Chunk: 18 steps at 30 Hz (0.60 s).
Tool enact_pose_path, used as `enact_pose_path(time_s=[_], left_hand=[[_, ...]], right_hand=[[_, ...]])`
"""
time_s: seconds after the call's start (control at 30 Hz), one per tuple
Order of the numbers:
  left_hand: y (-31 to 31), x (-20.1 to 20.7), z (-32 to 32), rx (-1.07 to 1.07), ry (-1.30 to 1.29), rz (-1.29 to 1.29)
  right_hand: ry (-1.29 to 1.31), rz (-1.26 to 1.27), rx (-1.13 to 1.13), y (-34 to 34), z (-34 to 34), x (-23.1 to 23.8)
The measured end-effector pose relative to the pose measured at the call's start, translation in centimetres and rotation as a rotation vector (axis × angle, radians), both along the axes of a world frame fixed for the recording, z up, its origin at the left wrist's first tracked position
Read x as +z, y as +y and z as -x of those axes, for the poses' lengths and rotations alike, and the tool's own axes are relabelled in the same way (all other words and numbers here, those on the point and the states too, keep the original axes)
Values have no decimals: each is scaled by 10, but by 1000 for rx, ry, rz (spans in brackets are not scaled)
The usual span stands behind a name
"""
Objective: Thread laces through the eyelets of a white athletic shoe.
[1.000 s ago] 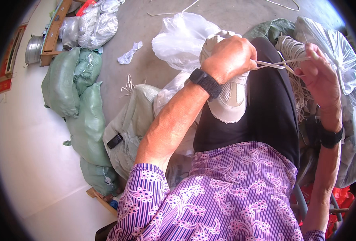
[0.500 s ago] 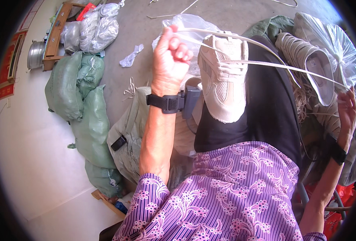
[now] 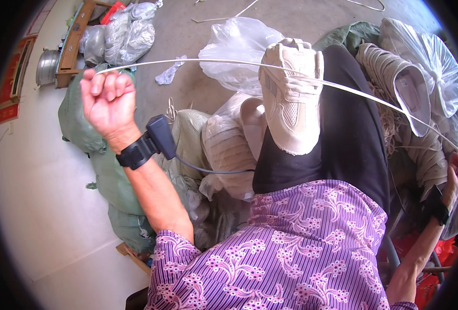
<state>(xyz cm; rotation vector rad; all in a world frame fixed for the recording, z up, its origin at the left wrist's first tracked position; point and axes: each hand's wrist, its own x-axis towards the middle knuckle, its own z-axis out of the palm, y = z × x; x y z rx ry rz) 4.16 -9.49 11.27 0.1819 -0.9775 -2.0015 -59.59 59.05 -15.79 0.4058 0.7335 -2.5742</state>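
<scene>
A cream shoe upper (image 3: 293,103) with mesh panels rests on my black-trousered thigh, toe toward me. From its lacing area a pale shoelace (image 3: 353,91) stretches out to both sides. My left hand (image 3: 108,101), far out to the left, has its fingers curled and grips one end of the lace. At the far right, my right hand (image 3: 455,174) is closed on the other end; its fingers are partly hard to see near the dark rim. Both lace ends look taut.
To the right lie a stack of similar shoe uppers (image 3: 412,90) and a clear plastic bag (image 3: 430,57). Green sacks (image 3: 115,175) line the left wall. Beside my leg is a bag of pale uppers (image 3: 229,137); a clear bag (image 3: 237,46) lies on the floor.
My left hand has swung far left from beside the shoe, and my right hand has moved down. The lace has gone from loose loops to one long stretched line.
</scene>
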Motion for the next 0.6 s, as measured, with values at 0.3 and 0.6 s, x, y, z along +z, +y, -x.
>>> enact_pose_path(time_s=[0.3, 0.6], left_hand=[[-12, -27, -95, 384, -155, -32], [1, -24, -173, 664, -262, -167]], right_hand=[[534, -256, 752, -294, -180, 53], [1121, -473, 938, -427, -289, 122]])
